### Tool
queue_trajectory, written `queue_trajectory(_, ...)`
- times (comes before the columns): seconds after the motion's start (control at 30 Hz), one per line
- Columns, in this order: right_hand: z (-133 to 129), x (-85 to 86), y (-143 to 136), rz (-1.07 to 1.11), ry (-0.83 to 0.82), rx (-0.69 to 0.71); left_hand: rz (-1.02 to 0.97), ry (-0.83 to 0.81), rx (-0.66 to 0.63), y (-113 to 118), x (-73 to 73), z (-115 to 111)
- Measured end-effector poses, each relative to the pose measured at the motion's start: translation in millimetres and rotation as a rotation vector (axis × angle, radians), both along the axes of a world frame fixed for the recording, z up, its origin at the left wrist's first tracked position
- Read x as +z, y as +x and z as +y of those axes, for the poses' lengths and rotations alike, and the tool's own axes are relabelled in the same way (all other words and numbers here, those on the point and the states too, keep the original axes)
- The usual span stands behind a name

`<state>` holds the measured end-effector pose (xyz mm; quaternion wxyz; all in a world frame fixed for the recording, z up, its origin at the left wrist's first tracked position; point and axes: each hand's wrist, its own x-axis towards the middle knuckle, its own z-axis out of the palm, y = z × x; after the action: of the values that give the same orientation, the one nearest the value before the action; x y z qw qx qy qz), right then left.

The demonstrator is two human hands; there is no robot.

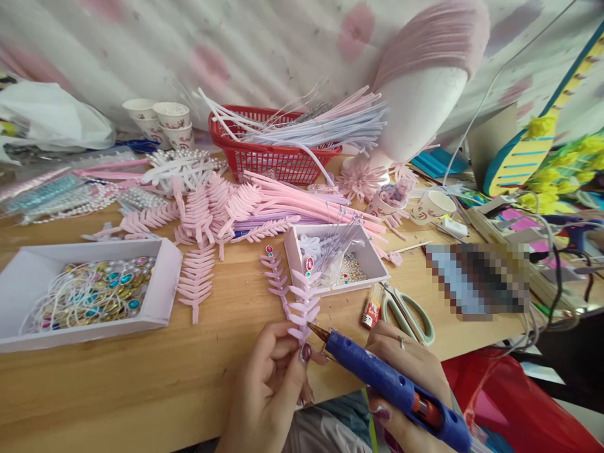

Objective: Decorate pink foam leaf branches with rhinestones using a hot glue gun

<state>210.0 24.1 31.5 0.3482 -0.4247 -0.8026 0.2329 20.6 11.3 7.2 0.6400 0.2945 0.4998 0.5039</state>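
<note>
Between the thumb and fingers of my left hand (274, 384) is the lower end of a lilac pipe-cleaner leaf (304, 302), which stands upright with gems near its top. My right hand (410, 371) is wrapped round a blue hot glue gun (377, 368), its nozzle touching or very close to the leaf's lower stem. Just left of the held leaf, another lilac leaf (276, 277) with a red gem lies on the table. Behind it stands a small white box (346, 291) with beads, pins and lilac pieces. A pink leaf (195, 283) lies farther left.
At left is a white tray (163, 283) of gems and beads. Scissors (408, 311) and a lighter (372, 305) lie beyond my right hand. A red basket (278, 160) of pipe cleaners, paper cups (172, 116) and a white head form (415, 107) stand behind. Cables run at right.
</note>
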Motion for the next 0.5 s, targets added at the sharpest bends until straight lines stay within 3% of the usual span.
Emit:
queue_trajectory(0.33,2,5.0,0,-0.002,0.045,-0.021,0.075,0.020,-0.002,-1,-1.3,-1)
queue_trajectory(0.5,-4,6.5,14,0.063,0.063,-0.148,0.092,0.020,0.037,0,0.2,-2)
